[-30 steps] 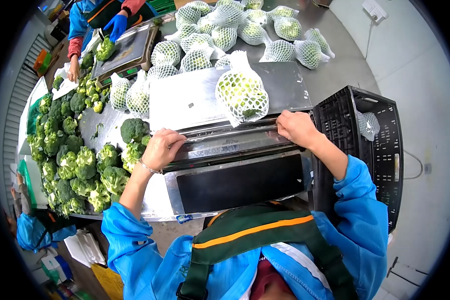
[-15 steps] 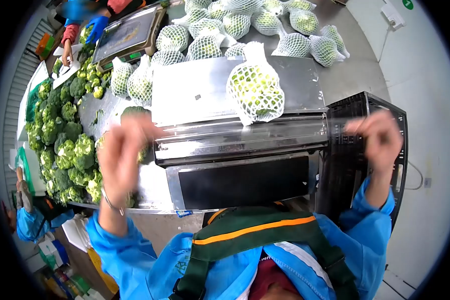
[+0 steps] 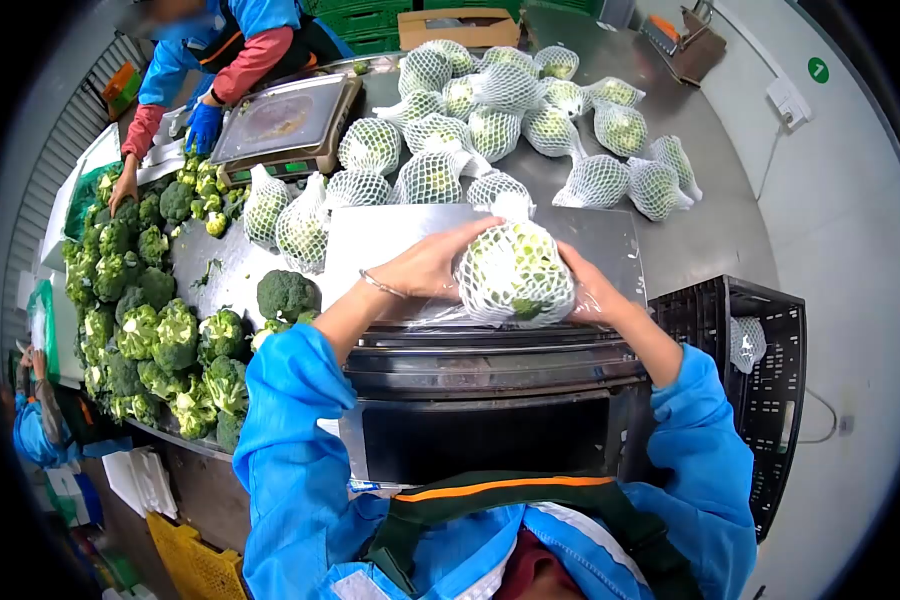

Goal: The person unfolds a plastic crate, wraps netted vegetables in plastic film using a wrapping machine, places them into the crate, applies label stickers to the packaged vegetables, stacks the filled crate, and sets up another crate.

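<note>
A broccoli bundle in white foam netting sits between my two hands at the front of the metal plate. My left hand presses against its left side, its fingers reaching over the top. Against the right side rests my right hand, partly hidden by the bundle. Clear film shows around the bundle's lower edge. Just below lies the metal wrapping machine with its rollers, and a black panel is nearest my body.
Loose broccoli is heaped at the left. Several netted bundles lie behind the plate. A scale stands at the back left, beside a co-worker's gloved hand. A black crate is at the right.
Both hands have left the machine's front and come together around the netted bundle. The view has shifted, showing more of the back of the table and the co-worker.
</note>
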Available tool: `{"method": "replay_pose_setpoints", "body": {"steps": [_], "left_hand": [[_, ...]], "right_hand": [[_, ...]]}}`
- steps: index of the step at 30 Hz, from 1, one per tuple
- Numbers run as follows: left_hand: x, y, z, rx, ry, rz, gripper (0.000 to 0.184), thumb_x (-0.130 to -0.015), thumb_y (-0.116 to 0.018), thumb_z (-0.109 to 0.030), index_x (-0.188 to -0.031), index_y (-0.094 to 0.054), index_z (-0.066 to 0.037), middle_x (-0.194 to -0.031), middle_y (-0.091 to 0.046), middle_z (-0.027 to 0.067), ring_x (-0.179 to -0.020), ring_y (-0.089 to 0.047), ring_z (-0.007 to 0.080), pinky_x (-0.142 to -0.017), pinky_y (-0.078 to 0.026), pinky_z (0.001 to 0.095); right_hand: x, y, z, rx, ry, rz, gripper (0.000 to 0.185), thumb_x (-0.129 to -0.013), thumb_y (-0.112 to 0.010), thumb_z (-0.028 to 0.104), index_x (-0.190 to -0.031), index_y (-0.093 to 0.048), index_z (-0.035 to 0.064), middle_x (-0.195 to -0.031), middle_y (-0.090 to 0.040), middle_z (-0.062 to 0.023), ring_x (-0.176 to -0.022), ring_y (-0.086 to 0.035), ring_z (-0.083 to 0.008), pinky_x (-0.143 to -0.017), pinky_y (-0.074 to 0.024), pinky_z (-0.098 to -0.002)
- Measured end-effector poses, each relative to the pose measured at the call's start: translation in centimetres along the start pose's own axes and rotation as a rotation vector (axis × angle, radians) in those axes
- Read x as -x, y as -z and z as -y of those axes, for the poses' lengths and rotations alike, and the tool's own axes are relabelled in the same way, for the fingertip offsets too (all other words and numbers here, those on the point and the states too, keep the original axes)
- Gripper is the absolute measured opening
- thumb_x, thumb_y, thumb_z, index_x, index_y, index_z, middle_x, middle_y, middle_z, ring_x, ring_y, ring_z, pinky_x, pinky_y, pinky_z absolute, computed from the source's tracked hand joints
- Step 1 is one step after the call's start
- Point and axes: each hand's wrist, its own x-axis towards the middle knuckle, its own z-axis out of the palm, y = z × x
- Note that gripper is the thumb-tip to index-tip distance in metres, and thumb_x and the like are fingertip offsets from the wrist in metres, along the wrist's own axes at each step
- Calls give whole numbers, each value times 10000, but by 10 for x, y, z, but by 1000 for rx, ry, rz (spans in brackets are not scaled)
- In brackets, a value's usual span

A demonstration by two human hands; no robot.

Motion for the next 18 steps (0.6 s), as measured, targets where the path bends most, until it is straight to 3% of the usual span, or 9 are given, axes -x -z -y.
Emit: {"method": "replay_pose_setpoints", "body": {"steps": [1, 3, 8, 11, 13, 14, 15, 17, 18], "left_hand": [[9, -6, -3, 162, 122, -21, 959, -540, -804, -131, -1342, -280, -79, -1239, -482, 153, -1097, -495, 195, -939, -395, 328], [27, -14, -28, 159, 140, -77, 894, -556, -786, -180, -1306, -310, -87, -1131, -546, 179, -962, -592, 254, -836, -469, 322], [84, -41, -116, 207, 239, 172, 866, -539, -818, -307, -1190, -310, -43, -1004, -602, 182, -775, -642, 253, -664, -518, 332], [129, -78, -142, 532, 426, 347, 775, -703, -730, -338, -1238, -259, -34, -1033, -586, 187, -828, -640, 240, -657, -529, 319], [158, -94, -146, 996, 660, 424, 726, -841, -582, -323, -1334, -147, -13, -1103, -553, 189, -940, -610, 246, -684, -533, 307], [177, -104, -133, 1242, 743, 399, 750, -888, -503, -294, -1376, -11, -6, -1165, -515, 195, -1052, -553, 255, -749, -520, 305], [196, -112, -125, 1615, 806, 229, 633, -888, -508, -241, -1352, -174, 31, -1265, -433, 204, -1126, -499, 279, -715, -518, 273], [230, -135, -115, 1350, 583, 158, 451, -897, -497, -198, -1268, -387, 36, -1228, -488, 185, -1075, -534, 237, -763, -501, 281], [230, -139, -122, 992, 610, 169, 301, -903, -482, -144, -1151, -528, 21, -1043, -606, 134, -943, -577, 159, -774, -478, 274]], "right_hand": [[13, -9, 14, -268, -108, 9, 770, -677, -690, -9, -1312, -256, 34, -1268, -413, -118, -1122, -454, -184, -961, -392, -332], [40, -26, 39, -556, -257, -24, 770, -645, -719, 25, -1285, -292, 24, -1237, -437, -105, -1099, -466, -169, -941, -408, -323], [129, -86, 122, 537, -96, 184, 880, -513, -852, 228, -1225, -385, 7, -1141, -512, -117, -1063, -494, -186, -917, -402, -323], [177, -116, 112, 116, -295, 213, 750, -621, -792, 246, -1224, -410, 15, -1141, -526, -155, -1009, -554, -227, -865, -465, -346], [201, -116, 89, -223, -1031, 335, 622, -753, -675, 295, -1234, -406, 7, -1115, -535, -204, -881, -616, -252, -724, -540, -343], [228, -116, 64, -518, -939, 174, 629, -812, -570, 382, -1249, -381, -30, -1103, -528, -260, -810, -640, -285, -576, -559, -313], [251, -112, 41, -789, -853, 117, 727, -803, -551, 437, -1265, -339, -83, -1159, -479, -307, -966, -582, -366, -736, -536, -380], [272, -127, 36, -1278, -753, -111, 789, -794, -555, 458, -1267, -306, -122, -1203, -431, -333, -1100, -481, -417, -889, -445, -441], [271, -144, 43, -1282, -604, -126, 723, -830, -533, 396, -1282, -298, -117, -1231, -409, -330, -1181, -394, -427, -976, -344, -462]]}}
